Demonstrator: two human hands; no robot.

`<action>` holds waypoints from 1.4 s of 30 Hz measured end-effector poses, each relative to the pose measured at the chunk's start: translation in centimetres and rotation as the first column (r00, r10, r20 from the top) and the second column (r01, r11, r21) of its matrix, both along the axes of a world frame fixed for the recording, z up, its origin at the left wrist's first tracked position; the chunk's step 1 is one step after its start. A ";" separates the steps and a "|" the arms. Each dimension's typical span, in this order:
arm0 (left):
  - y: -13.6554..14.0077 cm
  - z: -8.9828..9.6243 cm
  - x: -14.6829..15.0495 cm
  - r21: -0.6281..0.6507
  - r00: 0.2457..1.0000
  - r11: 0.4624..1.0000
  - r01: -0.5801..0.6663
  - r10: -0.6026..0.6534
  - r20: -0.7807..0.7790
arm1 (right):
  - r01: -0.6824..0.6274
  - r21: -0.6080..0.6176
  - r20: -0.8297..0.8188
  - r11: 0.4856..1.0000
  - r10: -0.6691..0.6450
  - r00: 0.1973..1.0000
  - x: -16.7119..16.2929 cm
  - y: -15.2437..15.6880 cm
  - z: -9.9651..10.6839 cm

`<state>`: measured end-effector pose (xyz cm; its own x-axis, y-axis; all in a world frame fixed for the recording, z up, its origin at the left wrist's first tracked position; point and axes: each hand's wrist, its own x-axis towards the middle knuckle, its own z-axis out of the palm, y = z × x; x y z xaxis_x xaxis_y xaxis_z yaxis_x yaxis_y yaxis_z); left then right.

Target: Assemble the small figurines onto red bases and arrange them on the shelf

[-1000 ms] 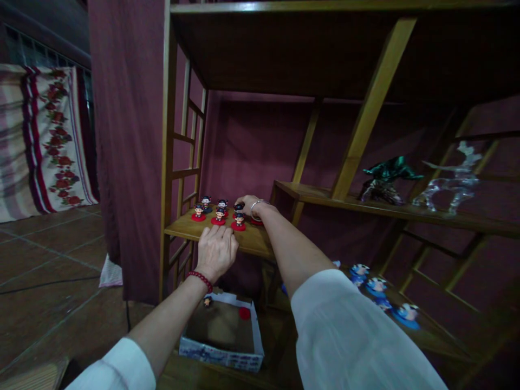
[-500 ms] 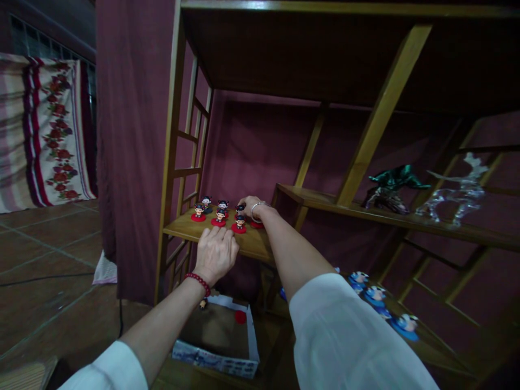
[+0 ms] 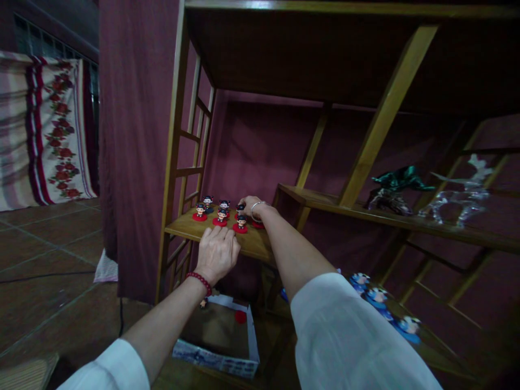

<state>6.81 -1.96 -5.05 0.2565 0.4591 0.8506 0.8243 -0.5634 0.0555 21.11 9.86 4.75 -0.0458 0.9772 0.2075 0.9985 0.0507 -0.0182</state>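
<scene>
Several small dark-haired figurines on red round bases stand in rows on a wooden shelf (image 3: 187, 229). One front figurine (image 3: 221, 218) is just beyond my left hand (image 3: 218, 252), whose curled fingers rest at the shelf's front edge; its fingertips are hidden. My right hand (image 3: 251, 206) reaches over the shelf, fingers closed around the head of a back-row figurine (image 3: 239, 209). Another front figurine (image 3: 240, 224) stands below that hand, and a red base shows partly behind my right wrist.
Below is an open cardboard box (image 3: 215, 330) with a red disc (image 3: 240, 316) and a small figurine (image 3: 203, 303). Blue-and-white figurines (image 3: 377, 295) line a lower right shelf. A clear deer ornament (image 3: 459, 197) and a green ornament (image 3: 400, 181) stand at right.
The view has shifted very slightly, so the shelf sits a little further right. Both hands keep almost the same place and pose.
</scene>
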 end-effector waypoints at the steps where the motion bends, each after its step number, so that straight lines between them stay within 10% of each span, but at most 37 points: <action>1: 0.0 0.0 0.0 -0.002 1.000 1.000 -0.002 0.001 -0.002 | -0.004 -0.012 0.004 1.000 0.004 1.000 0.0 0.1 0.0; 14: 0.0 0.2 -0.1 0.000 1.000 1.000 0.018 -0.018 0.001 | -0.159 0.012 -0.054 0.987 0.159 0.986 -2.3 1.8 2.3; 42: 0.3 0.0 0.0 -0.027 1.000 1.000 0.016 -0.016 -0.001 | -0.043 0.001 0.098 0.999 0.043 0.994 -6.1 0.9 1.9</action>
